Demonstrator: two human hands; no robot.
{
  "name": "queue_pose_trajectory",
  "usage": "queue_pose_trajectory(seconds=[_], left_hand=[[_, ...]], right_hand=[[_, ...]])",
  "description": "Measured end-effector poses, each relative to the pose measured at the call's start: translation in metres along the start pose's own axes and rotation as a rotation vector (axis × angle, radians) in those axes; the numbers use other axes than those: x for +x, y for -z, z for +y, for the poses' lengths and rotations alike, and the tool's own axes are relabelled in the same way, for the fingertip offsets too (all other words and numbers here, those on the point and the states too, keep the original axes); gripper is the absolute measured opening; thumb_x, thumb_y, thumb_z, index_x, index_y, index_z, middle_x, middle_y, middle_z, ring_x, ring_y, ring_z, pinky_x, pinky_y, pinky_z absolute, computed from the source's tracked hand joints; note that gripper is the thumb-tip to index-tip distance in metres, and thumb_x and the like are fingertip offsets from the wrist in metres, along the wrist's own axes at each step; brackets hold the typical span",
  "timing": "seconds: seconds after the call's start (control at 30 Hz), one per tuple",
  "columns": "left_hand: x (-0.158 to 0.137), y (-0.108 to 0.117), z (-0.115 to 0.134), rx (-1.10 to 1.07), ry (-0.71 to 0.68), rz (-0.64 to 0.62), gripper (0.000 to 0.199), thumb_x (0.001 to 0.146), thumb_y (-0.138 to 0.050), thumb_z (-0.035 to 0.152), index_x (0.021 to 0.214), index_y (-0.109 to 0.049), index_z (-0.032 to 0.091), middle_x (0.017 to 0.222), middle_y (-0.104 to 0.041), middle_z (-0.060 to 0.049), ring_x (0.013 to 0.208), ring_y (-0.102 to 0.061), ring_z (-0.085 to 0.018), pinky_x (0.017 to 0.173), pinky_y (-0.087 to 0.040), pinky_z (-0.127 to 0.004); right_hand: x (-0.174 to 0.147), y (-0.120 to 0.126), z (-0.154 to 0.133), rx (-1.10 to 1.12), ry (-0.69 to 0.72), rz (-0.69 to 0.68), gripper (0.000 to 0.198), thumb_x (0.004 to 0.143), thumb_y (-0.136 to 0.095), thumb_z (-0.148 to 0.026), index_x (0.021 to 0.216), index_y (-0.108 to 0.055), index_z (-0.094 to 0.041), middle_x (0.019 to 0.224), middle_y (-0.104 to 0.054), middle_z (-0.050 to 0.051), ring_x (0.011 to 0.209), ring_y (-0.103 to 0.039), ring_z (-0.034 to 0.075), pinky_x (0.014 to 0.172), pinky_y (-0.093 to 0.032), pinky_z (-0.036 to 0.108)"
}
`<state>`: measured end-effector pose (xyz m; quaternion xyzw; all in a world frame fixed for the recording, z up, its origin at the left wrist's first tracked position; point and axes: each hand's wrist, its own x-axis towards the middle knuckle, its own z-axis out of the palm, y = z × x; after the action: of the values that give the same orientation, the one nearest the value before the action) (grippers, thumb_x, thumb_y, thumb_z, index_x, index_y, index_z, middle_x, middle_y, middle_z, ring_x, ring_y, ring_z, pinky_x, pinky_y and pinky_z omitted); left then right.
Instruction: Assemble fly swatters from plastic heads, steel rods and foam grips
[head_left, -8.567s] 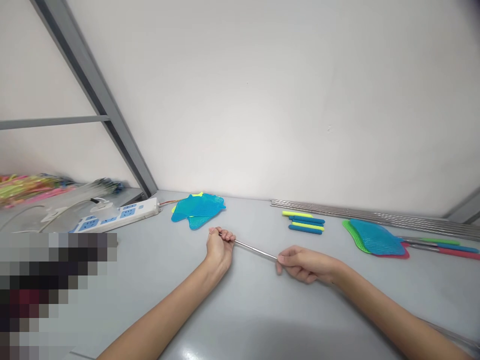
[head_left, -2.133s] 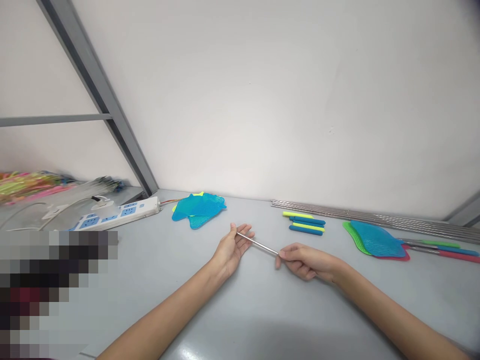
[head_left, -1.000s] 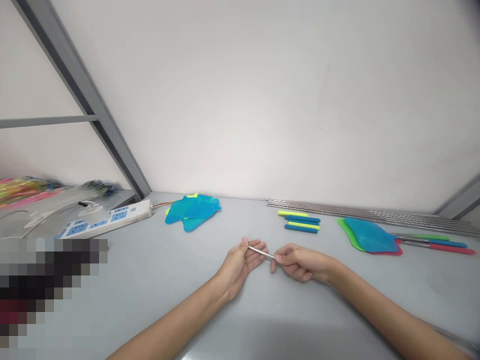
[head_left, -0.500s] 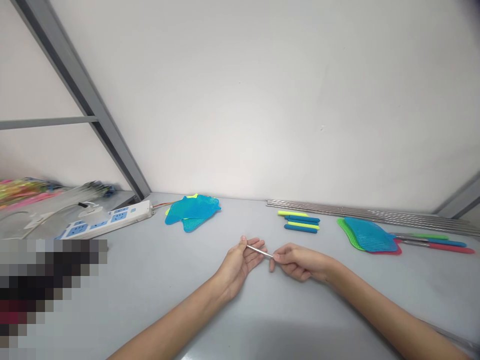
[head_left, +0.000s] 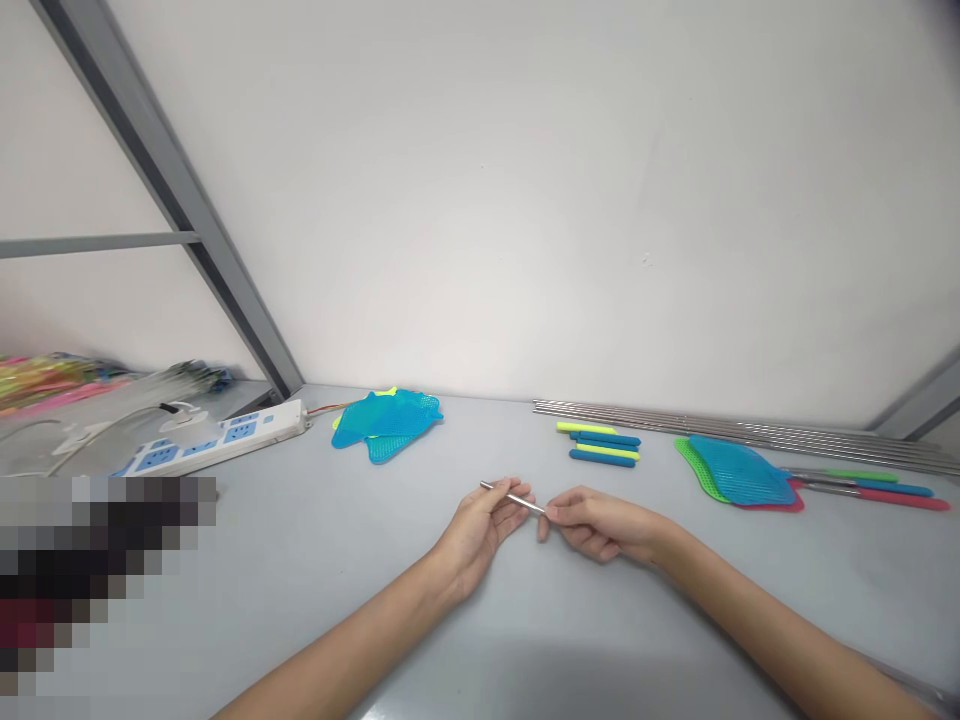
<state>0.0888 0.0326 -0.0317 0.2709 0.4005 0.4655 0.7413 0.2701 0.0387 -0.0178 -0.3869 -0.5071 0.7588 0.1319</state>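
- Head view: rod (head_left: 528, 504) spans both hands at a slant, over the table (head_left: 375, 560).
- Left hand (head_left: 480, 540): fingers loosely extended, thumb across the rod, one end protruding.
- Right hand (head_left: 600, 525): thumb and finger pinch the other end.
- Grips (head_left: 602, 458) lie beyond the right hand, mesh heads (head_left: 397, 415) beyond the left.

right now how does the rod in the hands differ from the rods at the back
The held rod shows short; the back rods look much longer. The held rod is gripped by the left hand and right hand; the back rods lie side by side on the table. Both look silvery.
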Motion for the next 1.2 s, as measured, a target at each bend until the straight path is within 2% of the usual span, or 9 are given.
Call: queue_pose_trajectory(seconds=[0.1, 0.33, 0.6, 0.97, 1.1, 1.2], left_hand=[[0.000, 0.001, 0.000, 0.018, -0.003, -0.023, 0.016, 0.073, -0.052, 0.023, 0.083, -0.055, 0.011, 0.092, -0.059, -0.011, 0.088, -0.055, -0.018, 0.085, -0.041, -0.032], [0.001, -0.002, 0.003, -0.016, 0.044, 0.012, 0.018, 0.075, -0.049, 0.026, 0.081, -0.054, 0.010, 0.090, -0.060, -0.012, 0.087, -0.056, -0.019, 0.082, -0.043, -0.032], [0.005, 0.002, 0.004, -0.041, 0.090, -0.031, 0.031, 0.074, -0.047, 0.035, 0.088, -0.055, 0.009, 0.102, -0.056, -0.015, 0.091, -0.055, -0.021, 0.080, -0.044, -0.030], [0.009, 0.005, 0.009, -0.057, 0.148, -0.017, 0.033, 0.070, -0.053, 0.036, 0.089, -0.056, 0.009, 0.105, -0.055, -0.013, 0.092, -0.054, -0.019, 0.074, -0.047, -0.025], [0.009, 0.006, 0.011, -0.066, 0.153, -0.002, 0.031, 0.070, -0.053, 0.035, 0.088, -0.056, 0.010, 0.106, -0.055, -0.012, 0.089, -0.055, -0.019, 0.071, -0.048, -0.024], [0.011, 0.007, 0.015, -0.062, 0.118, 0.061, 0.030, 0.071, -0.052, 0.035, 0.087, -0.055, 0.010, 0.106, -0.055, -0.012, 0.087, -0.057, -0.019, 0.069, -0.049, -0.023]], right_hand=[[0.000, 0.000, 0.000, 0.000, 0.002, 0.004, 0.026, 0.073, -0.045, -0.039, 0.080, -0.053, -0.014, 0.051, -0.017, -0.008, 0.039, -0.011, 0.003, 0.032, -0.007, 0.016], [0.001, -0.001, 0.000, 0.002, 0.004, 0.013, 0.027, 0.072, -0.045, -0.039, 0.080, -0.053, -0.014, 0.050, -0.018, -0.008, 0.038, -0.011, 0.002, 0.032, -0.007, 0.016], [0.000, 0.001, 0.001, 0.008, 0.008, 0.005, 0.027, 0.073, -0.045, -0.039, 0.080, -0.053, -0.014, 0.051, -0.019, -0.008, 0.038, -0.012, 0.002, 0.032, -0.007, 0.016], [0.001, 0.001, 0.001, 0.009, 0.017, 0.008, 0.027, 0.074, -0.043, -0.039, 0.081, -0.053, -0.015, 0.051, -0.023, -0.008, 0.037, -0.016, 0.002, 0.032, -0.010, 0.016], [0.001, 0.002, 0.001, 0.008, 0.016, 0.009, 0.027, 0.073, -0.044, -0.041, 0.080, -0.052, -0.016, 0.051, -0.025, -0.007, 0.037, -0.016, 0.002, 0.032, -0.010, 0.016], [0.001, 0.003, 0.001, 0.003, 0.013, 0.009, 0.029, 0.073, -0.044, -0.043, 0.079, -0.052, -0.015, 0.052, -0.024, -0.007, 0.037, -0.016, 0.001, 0.032, -0.009, 0.016]])
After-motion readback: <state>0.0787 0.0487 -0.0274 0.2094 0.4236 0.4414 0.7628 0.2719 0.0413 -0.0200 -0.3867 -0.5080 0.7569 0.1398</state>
